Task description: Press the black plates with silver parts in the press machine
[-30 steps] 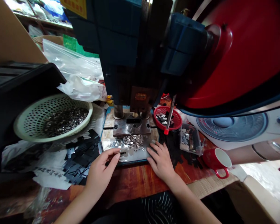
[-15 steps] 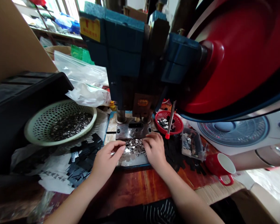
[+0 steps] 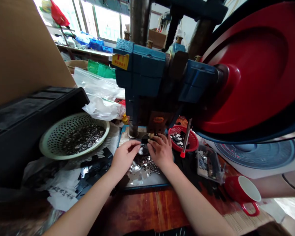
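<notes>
Both hands are at the die of a blue press [image 3: 145, 65]. My left hand [image 3: 125, 157] is pinched at the left side of the die, its fingertips on a small piece too small to make out well. My right hand [image 3: 161, 152] lies at the die's right side, fingers spread and bent, fingertips near a dark slot. Below the hands, small shiny metal pieces [image 3: 147, 163] are heaped on the metal plate [image 3: 147, 181]. Dark flat strips [image 3: 94, 172] lie left of the press base.
A pale green basket [image 3: 48, 141] of metal pieces stands left. To the right are a red basket [image 3: 195, 144], a clear box [image 3: 208, 164], a red mug [image 3: 236, 186] and a rod with a red tip [image 3: 186, 139]. A large red wheel [image 3: 255, 65] overhangs the right side.
Both hands have moved forward from the heap of metal pieces to the die. My right hand's fingers are more spread. The head view has tilted up, showing more of the window.
</notes>
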A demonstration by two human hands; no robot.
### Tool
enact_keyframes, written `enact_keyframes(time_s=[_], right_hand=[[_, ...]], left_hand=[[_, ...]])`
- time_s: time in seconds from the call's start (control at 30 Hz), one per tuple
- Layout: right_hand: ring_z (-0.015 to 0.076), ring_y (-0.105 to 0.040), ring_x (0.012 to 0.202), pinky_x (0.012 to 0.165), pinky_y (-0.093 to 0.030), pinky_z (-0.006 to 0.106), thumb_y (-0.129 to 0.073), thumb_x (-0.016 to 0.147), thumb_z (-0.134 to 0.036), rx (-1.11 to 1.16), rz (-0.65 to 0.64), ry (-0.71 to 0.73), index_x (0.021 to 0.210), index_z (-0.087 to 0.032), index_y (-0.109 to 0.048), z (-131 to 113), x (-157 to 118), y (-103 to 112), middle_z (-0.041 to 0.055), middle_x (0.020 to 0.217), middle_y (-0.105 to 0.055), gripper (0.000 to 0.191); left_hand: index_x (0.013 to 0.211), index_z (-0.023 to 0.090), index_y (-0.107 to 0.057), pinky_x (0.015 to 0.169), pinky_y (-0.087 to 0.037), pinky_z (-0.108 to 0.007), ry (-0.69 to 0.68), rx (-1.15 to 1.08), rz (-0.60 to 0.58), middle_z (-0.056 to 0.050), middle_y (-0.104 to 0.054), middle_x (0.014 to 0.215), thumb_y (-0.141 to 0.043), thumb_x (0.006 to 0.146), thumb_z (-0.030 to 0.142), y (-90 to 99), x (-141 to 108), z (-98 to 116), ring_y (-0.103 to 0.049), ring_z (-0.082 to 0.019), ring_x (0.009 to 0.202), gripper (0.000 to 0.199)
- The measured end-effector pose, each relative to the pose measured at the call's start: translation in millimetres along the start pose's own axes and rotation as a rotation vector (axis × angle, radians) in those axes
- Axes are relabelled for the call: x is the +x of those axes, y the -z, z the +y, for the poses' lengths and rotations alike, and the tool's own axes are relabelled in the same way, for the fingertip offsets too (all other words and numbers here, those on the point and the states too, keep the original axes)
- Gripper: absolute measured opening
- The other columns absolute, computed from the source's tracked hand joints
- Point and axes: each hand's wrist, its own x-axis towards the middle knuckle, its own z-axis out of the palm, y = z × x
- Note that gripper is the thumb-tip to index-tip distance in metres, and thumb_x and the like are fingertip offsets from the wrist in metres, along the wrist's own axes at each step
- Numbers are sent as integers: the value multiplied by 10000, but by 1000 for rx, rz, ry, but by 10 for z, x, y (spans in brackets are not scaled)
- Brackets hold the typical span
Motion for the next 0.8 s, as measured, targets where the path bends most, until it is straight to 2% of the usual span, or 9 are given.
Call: enact_keyframes(time_s=[0.23,0.47,0.67,0.8], right_hand=[[262,-451,1216,1088,-210,544,-559,888,-350,-23,-43,-13,1035,-298,-684,19,-16,41,20,1138,-652,200],[271,-461,1213,1100,-180,552,-556,891,-348,-21,-50,22,1080,-295,-664,5,-18,26,11,1165,-651,224],[254,-467,1222,1050,-317,502,-469,932,-331,110,6,-44,1165,-236,-620,90,-76,-15,60,1198,-634,293],[247,-449,1240,1057,-314,494,-460,933,-315,120,23,-25,1148,-258,-633,133,-98,-21,43,1198,-632,281]], left_hand=[[942,212,-690,769,-495,-337,-35,67,-1,-24,-711,885,-543,818,387,-95,216,-7,-634,-197,778,260],[954,204,-689,793,-490,-349,-54,97,14,-31,-713,905,-528,828,372,-127,232,-14,-636,-207,805,265],[909,210,-700,811,-490,-352,-106,140,4,-34,-713,927,-526,822,330,-201,272,14,-639,-217,877,229],[869,210,-708,869,-466,-390,-146,184,27,-42,-708,905,-538,810,310,-279,331,12,-629,-226,900,207]])
